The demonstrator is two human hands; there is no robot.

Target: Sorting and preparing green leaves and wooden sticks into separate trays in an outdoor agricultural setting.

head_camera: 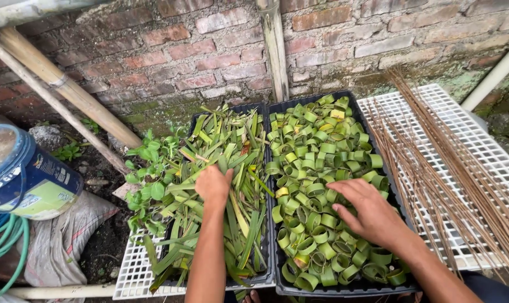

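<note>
On the white slatted worktop (468, 129), two black trays sat side by side. Your left hand (212, 185) lay knuckles-up on the cut leaf strips (232, 163) in the left tray (265, 278); whether its grip had closed on a strip cannot be told. Your right hand (369, 213) rested fingers spread, holding nothing visible, on the rolled leaf rings (316, 151) that filled the right tray (344, 289). Judged from these heaps, many rings were done, yet plenty of strips remained. Thin brown sticks (445, 168) lay at three o'clock, a blue bucket (18, 174) at nine o'clock.
</note>
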